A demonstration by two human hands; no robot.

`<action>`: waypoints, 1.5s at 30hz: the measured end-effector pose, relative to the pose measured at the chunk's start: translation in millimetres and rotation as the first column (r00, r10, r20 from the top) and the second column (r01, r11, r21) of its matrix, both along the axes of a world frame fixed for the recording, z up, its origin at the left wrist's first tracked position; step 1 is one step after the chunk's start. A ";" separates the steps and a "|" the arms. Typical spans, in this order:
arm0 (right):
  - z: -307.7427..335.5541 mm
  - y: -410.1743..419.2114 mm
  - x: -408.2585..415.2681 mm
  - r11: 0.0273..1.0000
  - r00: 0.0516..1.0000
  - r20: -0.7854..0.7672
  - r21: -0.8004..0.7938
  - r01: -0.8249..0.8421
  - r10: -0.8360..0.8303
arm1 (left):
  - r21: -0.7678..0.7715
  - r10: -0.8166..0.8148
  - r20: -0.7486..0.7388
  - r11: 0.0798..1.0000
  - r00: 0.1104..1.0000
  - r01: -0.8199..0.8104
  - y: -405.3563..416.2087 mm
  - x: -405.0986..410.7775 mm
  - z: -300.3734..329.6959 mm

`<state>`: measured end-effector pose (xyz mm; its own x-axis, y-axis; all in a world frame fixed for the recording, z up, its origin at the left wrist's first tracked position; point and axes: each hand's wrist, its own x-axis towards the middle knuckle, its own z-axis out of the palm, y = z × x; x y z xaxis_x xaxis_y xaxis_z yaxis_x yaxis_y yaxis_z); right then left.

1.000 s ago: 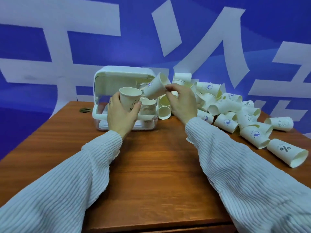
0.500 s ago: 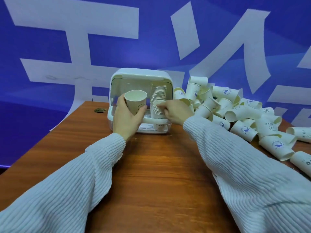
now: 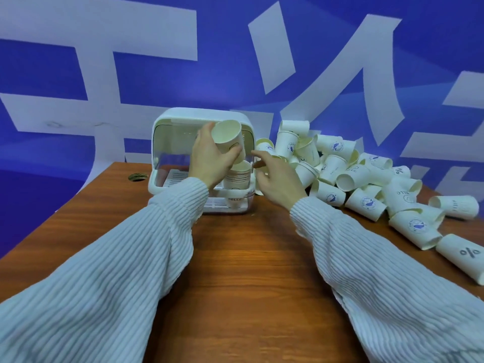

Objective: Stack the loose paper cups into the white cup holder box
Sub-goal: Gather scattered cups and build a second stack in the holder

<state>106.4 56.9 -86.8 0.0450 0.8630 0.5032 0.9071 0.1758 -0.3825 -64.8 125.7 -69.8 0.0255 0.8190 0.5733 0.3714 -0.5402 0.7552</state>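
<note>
From the head view: the left hand point(image 3: 209, 158) has its grip wrapped round a single paper cup point(image 3: 230, 142), mouth tilted up and toward the camera, hovering directly above the stack of cups point(image 3: 237, 176) standing at the right end of the white cup holder box point(image 3: 183, 119). The right hand point(image 3: 277, 176) hangs just beside the box at its 3 o'clock, fingers loose and spread, gripping nothing. The pile of loose cups point(image 3: 366, 179) sprawls over the surface point(image 3: 248, 271) from the box's 3 o'clock out toward 4 o'clock.

The step in hand looks like nesting this cup. To do it well: level the cup so its base points straight down, centre it over the top rim of the stack, then press lightly. The box's raised lid sits close above, so a low entry seems wise. That free right hand could steady the stack.
</note>
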 end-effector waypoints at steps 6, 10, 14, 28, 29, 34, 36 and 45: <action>-5.0 -10.0 25.8 0.999 0.999 -0.040 -0.004 0.037 -0.037 | -0.181 -0.078 -0.440 0.984 0.895 -0.003 8.3 17.5 -20.5; -11.6 -15.6 39.2 0.997 0.996 -0.060 -0.009 0.070 -0.071 | -0.184 -0.044 -0.578 0.980 0.815 -0.078 5.1 20.5 -27.9; -18.2 -23.6 48.8 0.996 0.991 -0.099 -0.029 0.089 -0.092 | -0.234 -0.080 -0.643 0.968 0.761 -0.096 7.7 19.9 -26.5; -18.6 -151.9 149.2 0.889 0.885 -0.120 -0.156 0.430 -0.449 | 0.095 -0.354 -0.379 0.904 0.855 0.417 -115.9 151.5 -55.5; -18.4 -165.1 161.3 0.861 0.857 -0.116 -0.165 0.482 -0.502 | 0.081 -0.393 -0.399 0.885 0.829 0.459 -127.6 162.4 -59.1; -26.2 -232.5 223.1 0.590 0.599 0.090 -0.109 0.800 -0.796 | 0.001 -0.519 -0.481 0.805 0.706 0.593 -179.0 211.2 -72.4; -34.0 -252.1 244.6 0.536 0.567 0.130 -0.210 0.817 -0.813 | -0.011 -0.538 -0.509 0.785 0.672 0.620 -192.6 222.8 -74.5; -51.5 -278.4 259.1 0.634 0.615 -0.160 -0.259 0.729 -0.772 | 0.040 -0.519 -0.603 0.739 0.606 0.673 -203.4 227.4 -79.2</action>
